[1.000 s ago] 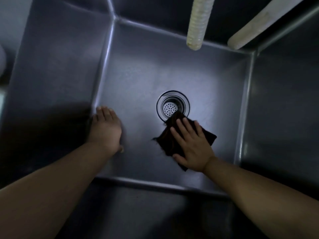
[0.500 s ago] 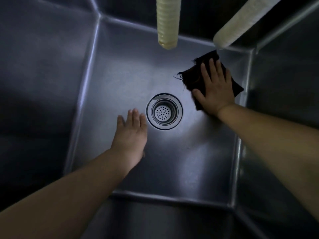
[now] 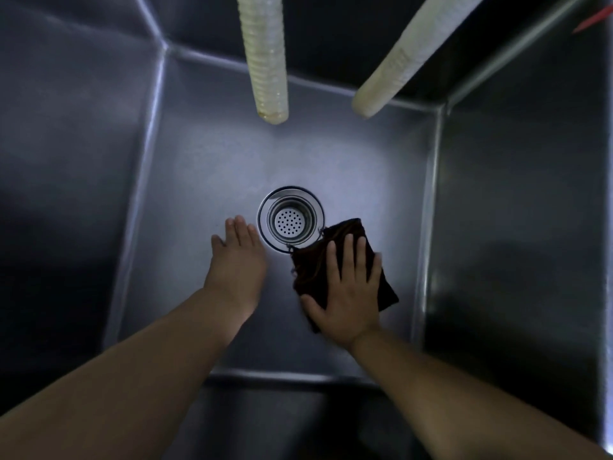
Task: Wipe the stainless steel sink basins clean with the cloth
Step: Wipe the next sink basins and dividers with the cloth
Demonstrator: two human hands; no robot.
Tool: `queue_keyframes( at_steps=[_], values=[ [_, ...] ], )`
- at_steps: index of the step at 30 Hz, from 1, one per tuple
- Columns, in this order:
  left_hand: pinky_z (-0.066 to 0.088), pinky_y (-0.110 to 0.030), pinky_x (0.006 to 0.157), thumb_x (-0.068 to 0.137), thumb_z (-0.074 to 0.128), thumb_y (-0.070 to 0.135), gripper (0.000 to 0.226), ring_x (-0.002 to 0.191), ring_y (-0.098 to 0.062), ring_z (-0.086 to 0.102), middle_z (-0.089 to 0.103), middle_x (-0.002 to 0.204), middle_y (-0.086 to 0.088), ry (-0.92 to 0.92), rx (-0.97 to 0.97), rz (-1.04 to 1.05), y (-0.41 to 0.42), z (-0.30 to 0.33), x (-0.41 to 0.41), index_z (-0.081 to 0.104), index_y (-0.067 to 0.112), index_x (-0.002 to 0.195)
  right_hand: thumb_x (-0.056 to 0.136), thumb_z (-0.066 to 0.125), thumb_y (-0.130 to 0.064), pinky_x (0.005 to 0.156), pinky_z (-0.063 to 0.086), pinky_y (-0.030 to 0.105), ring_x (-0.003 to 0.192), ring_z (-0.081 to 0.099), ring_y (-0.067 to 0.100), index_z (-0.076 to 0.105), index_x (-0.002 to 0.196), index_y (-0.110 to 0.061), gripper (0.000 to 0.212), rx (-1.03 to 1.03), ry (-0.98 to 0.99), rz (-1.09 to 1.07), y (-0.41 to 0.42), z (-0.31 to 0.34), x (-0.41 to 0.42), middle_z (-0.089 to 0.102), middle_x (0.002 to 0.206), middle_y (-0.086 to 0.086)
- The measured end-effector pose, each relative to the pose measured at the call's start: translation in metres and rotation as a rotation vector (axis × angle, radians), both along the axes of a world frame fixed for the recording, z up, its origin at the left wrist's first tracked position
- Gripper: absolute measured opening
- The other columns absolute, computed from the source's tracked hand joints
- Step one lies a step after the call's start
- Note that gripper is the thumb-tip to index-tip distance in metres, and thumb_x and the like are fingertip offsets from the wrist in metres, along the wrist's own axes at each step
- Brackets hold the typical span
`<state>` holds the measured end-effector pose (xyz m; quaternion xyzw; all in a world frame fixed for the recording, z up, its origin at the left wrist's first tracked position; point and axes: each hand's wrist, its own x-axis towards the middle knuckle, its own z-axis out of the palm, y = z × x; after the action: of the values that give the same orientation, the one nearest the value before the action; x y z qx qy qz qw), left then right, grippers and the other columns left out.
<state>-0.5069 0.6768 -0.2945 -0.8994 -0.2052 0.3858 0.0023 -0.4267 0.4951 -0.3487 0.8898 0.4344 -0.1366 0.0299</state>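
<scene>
Head view: a right hand [image 3: 350,287] presses a dark cloth [image 3: 345,260] flat against the sink [image 3: 205,154] floor, fingers straight and spread; the drain [image 3: 291,220] sits just beyond its fingertips. The left hand [image 3: 237,260] rests open-fingered beside the drain, two hoses [image 3: 267,58] hanging well beyond

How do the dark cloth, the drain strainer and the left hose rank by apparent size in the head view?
1. Left hose, though it hangs nearer the camera, so this is unsure.
2. Dark cloth, partly covered by the right hand.
3. Drain strainer.
</scene>
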Motion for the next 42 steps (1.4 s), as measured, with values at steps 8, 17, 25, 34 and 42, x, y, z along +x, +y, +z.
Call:
queue_keyframes(
  at_steps=[8,17,25,34,42],
  values=[
    [0.025,-0.053,0.111,0.084,0.064,0.027,0.095,0.140,-0.049,0.013,0.006,0.150,-0.037,0.003,-0.006,-0.019,0.001,-0.003,0.000,0.002,-0.013,0.144,0.082,0.031,-0.065,0.115,-0.001,0.056,0.145,0.003,0.039,0.015,0.151,-0.010,0.090,0.029,-0.076,-0.107,0.068,-0.004,0.108,0.009,0.157,0.022],
    [0.019,-0.053,0.113,0.085,0.065,0.029,0.100,0.141,-0.049,0.005,-0.002,0.151,-0.037,0.041,-0.040,-0.008,0.003,-0.004,0.000,-0.005,-0.012,0.144,0.082,0.021,-0.064,0.118,0.003,0.050,0.146,0.002,0.032,0.010,0.152,-0.014,0.087,0.020,-0.162,-0.121,0.110,-0.001,0.221,0.007,0.159,0.015],
    [0.017,-0.052,0.115,0.081,0.069,0.033,0.108,0.142,-0.047,0.001,-0.006,0.151,-0.035,0.068,-0.070,0.019,0.003,0.001,0.003,-0.007,-0.011,0.144,0.083,0.027,-0.060,0.119,-0.002,0.046,0.146,0.002,0.034,0.012,0.152,-0.009,0.087,0.039,-0.143,-0.309,0.061,0.001,0.170,0.008,0.157,0.021],
    [0.018,-0.042,0.116,0.078,0.066,0.053,0.111,0.145,-0.034,0.005,-0.001,0.157,-0.022,-0.055,-0.194,0.007,0.022,0.011,-0.014,-0.001,-0.001,0.148,0.082,0.034,-0.061,0.113,0.004,0.060,0.142,0.008,0.046,0.021,0.147,0.000,0.090,-0.051,-0.105,-0.085,-0.029,0.002,0.035,0.015,0.152,0.032],
    [0.035,-0.038,0.104,0.091,0.053,0.029,0.049,0.136,-0.024,0.033,0.029,0.152,-0.006,-0.160,-0.125,0.192,0.077,0.086,-0.065,0.041,0.016,0.137,0.083,0.037,-0.064,0.109,0.008,0.067,0.141,0.008,0.049,0.022,0.147,-0.001,0.092,-0.050,0.014,0.226,0.016,0.011,-0.033,0.017,0.151,0.034]
  ],
)
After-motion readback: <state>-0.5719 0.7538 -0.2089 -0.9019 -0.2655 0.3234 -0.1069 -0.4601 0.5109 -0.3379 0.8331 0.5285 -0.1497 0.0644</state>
